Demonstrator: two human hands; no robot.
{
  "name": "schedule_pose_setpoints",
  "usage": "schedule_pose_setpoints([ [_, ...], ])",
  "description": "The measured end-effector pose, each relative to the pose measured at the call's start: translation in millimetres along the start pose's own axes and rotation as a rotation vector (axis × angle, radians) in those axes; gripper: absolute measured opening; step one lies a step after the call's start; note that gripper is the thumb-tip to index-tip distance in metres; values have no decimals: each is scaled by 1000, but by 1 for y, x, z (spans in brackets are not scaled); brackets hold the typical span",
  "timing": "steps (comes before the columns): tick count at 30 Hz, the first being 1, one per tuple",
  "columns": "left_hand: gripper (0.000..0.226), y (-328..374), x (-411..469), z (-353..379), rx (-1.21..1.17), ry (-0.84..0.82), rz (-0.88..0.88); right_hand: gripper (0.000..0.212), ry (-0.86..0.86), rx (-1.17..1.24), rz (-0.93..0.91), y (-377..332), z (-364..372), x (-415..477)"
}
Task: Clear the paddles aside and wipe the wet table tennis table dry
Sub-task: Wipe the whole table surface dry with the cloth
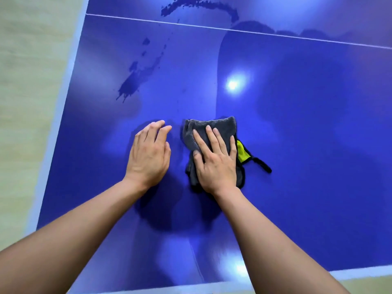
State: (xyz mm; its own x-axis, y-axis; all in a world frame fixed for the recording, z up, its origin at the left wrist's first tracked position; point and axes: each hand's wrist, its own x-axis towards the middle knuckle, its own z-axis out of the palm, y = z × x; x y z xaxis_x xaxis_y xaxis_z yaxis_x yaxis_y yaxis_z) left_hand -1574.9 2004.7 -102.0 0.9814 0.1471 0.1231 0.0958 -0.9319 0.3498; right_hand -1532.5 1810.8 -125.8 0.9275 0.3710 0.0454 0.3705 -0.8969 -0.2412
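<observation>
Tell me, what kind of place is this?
Probably an indoor games or sports room. The big blue table tennis table with its white line shows it, and so does the pale floor beside it.

Glossy smooth blue table (297,124); fluffy grey cloth (212,128), wet patches (131,83)

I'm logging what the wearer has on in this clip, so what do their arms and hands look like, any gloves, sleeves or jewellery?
No gloves: the left hand and right hand are bare, with no rings, watch or wristband visible. Both arms are uncovered up to the frame edge; no sleeve shows.
</observation>
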Motion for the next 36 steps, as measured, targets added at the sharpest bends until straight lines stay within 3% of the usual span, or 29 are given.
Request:
schedule_pose_setpoints([
  [8,54,-36,107,23,78,-40,-11,54,55,-7,79,26,7,126],
  [21,55,-43,116,25,83,-5,-52,56,-20,-14,81,56,9,398],
  [29,54,-44,115,29,72,40,-41,56,-56,-36,112,46,7,401],
  [36,52,-47,113,33,73,46,-28,55,-30,-67,64,-10,20,293],
])
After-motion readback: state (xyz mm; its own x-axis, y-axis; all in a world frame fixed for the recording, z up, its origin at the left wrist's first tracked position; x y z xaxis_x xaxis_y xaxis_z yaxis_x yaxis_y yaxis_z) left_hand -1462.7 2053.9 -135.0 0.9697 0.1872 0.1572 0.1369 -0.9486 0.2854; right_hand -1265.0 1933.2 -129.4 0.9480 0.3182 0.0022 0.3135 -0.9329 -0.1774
